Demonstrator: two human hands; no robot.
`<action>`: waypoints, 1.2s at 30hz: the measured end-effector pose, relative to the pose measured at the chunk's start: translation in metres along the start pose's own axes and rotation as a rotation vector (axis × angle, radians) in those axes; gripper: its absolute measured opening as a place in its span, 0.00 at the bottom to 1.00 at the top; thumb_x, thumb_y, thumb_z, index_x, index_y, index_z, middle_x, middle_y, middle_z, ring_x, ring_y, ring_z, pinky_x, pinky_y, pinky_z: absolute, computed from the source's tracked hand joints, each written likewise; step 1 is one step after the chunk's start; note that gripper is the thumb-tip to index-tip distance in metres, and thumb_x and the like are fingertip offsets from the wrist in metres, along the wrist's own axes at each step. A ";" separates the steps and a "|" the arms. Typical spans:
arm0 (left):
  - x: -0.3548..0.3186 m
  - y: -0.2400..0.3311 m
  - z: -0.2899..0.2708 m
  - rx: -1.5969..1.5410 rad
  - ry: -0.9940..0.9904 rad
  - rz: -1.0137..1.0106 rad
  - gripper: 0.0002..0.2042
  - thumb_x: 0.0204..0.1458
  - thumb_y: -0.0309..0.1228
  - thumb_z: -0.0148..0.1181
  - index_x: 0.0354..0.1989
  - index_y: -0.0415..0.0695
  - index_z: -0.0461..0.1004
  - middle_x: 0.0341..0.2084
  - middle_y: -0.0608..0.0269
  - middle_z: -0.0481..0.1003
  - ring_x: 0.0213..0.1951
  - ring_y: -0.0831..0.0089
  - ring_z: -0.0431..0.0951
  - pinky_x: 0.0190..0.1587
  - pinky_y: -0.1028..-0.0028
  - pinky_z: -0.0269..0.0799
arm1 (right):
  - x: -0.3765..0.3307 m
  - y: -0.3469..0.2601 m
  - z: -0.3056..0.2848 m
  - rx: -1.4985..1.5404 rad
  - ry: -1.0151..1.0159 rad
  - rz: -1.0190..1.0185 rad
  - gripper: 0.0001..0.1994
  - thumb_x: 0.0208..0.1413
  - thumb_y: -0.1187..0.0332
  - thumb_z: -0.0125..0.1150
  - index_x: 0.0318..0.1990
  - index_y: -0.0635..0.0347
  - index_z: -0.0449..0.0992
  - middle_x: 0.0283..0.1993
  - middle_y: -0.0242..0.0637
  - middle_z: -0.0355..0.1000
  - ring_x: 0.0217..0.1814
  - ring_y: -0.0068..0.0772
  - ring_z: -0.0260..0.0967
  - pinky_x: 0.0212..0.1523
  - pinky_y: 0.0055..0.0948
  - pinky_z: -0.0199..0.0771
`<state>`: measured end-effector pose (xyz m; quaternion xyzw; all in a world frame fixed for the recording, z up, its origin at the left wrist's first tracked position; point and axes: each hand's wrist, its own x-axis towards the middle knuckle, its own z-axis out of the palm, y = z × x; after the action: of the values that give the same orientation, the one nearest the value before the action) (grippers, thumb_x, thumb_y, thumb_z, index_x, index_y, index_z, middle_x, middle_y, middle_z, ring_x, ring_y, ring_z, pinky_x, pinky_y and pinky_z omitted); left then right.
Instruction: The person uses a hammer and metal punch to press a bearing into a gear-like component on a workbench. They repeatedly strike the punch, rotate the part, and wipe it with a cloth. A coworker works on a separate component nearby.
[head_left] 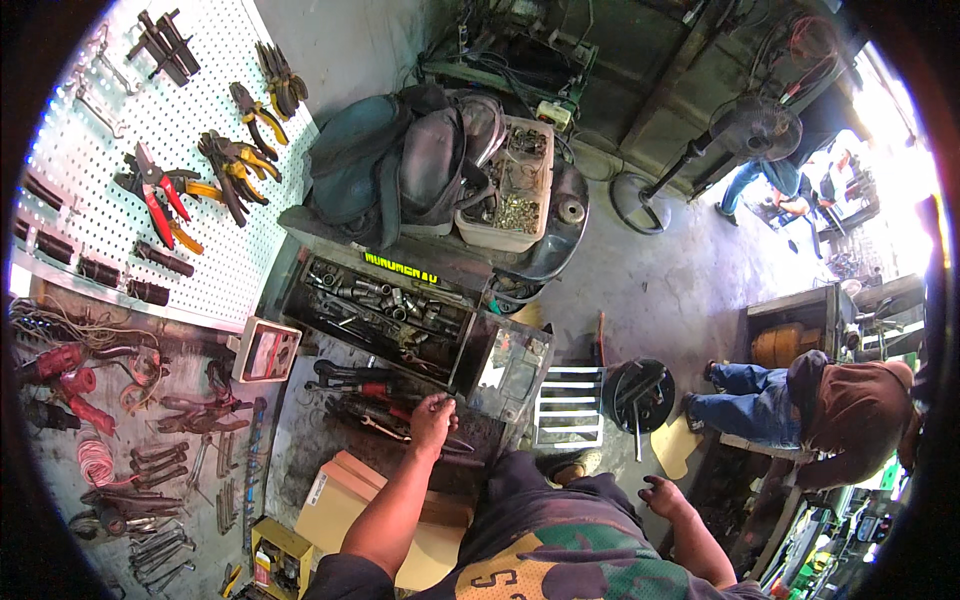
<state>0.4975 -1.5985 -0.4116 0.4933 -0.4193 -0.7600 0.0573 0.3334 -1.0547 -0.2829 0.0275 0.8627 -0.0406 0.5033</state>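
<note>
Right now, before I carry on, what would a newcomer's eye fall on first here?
Probably the white pegboard at upper left, hung with red- and yellow-handled pliers. Next, the bright yellow-green lettering above a pile of metal sockets, a little beyond the left hand. Then the co-worker in brown, bent forward on the right.

Yellow lettering [400, 268] on the tool chest [462, 278], dark characters [493, 579] on the shirt [570, 562]

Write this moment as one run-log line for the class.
left hand: curled near tool drawer, grip unclear | right hand: loosely open, nothing visible in it | drawer: open, metal sockets inside
</note>
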 end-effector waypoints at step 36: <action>0.160 0.056 -0.007 0.045 0.277 0.062 0.10 0.64 0.25 0.66 0.52 0.39 0.85 0.45 0.42 0.87 0.46 0.54 0.89 0.55 0.54 0.85 | -0.015 -0.017 -0.005 -0.060 -0.030 -0.015 0.33 0.66 0.54 0.69 0.74 0.62 0.74 0.56 0.56 0.86 0.62 0.54 0.84 0.64 0.46 0.82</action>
<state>0.4037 -1.7189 -0.4865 0.5812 -0.4393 -0.6731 0.1271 0.3345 -1.0717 -0.2670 0.0051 0.8561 -0.0191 0.5165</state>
